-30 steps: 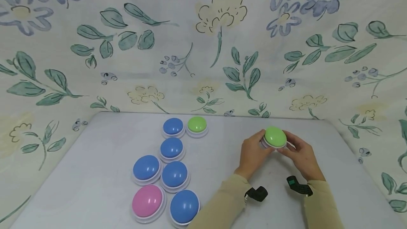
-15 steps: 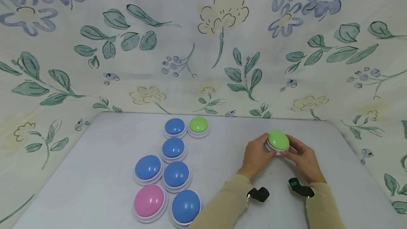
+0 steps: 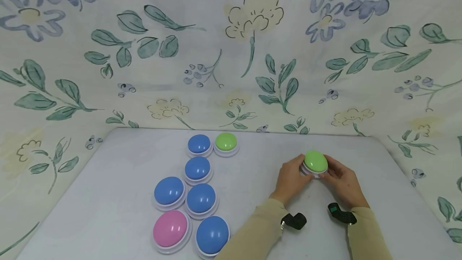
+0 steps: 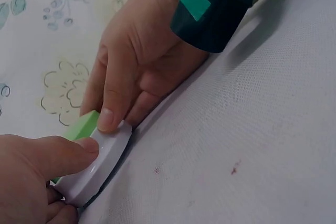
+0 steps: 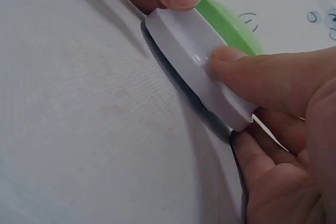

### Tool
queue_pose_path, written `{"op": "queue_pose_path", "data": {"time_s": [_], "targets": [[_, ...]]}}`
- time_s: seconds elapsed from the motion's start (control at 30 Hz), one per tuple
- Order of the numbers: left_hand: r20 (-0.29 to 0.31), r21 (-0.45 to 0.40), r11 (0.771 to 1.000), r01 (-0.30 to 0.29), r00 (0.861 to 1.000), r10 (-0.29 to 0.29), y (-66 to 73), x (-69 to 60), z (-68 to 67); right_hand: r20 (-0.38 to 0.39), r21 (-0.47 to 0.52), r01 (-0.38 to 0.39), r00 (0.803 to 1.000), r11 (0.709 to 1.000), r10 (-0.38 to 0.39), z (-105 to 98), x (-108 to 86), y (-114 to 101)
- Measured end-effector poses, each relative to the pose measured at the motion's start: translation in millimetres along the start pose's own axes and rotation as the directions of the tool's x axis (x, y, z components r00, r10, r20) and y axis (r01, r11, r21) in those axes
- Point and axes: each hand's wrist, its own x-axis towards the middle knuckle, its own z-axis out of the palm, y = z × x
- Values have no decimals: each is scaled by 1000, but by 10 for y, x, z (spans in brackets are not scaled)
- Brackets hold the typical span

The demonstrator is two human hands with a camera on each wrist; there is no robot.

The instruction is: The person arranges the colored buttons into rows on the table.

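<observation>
Both hands hold a green dome push button (image 3: pixel 315 161) with a white round base, at the right of the table. My left hand (image 3: pixel 290 179) grips its left side, thumb on the front of the base (image 4: pixel 100 166). On the opposite side my right hand (image 3: pixel 344 183) grips it, its thumb also pressed to the white rim (image 5: pixel 189 61). Low over the table, the base shows a dark line along its underside; whether it touches cannot be told. Some fingers are hidden behind the button.
Left of the hands stand a second green button (image 3: pixel 225 142), several blue buttons (image 3: pixel 201 198) and a pink button (image 3: pixel 170 228), grouped closely on the white table (image 3: pixel 108 196). A floral cloth (image 3: pixel 238 51) hangs behind the far edge. The left sleeve partly covers the nearest blue button (image 3: pixel 212 235).
The green button has come slightly nearer to me and lower, with both hands still gripping it. The view has shifted a little; the other buttons stay as they were.
</observation>
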Motion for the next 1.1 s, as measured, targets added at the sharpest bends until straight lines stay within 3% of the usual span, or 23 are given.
{"op": "queue_pose_path", "data": {"time_s": [0.3, 0.53, 0.93, 1.1], "targets": [[50, 24, 999, 38, 998, -39, 27, -22, -2, 25, -85, -7, 1000, 996, 9, -49, -12, -44], [43, 44, 998, 37, 998, -39, 18, -30, -19, 58, -48, -16, 998, 999, 19, -39, 8, -59], [45, -22, 997, 70, 997, -69, -2, -38, -6, 67, -42, -63, 996, 997, 66, -39, -16, -54], [13, -67, 994, 81, 997, -81, -1, -37, -23, 53, 31, -51, 997, 998, 49, -30, -13, -76]]}}
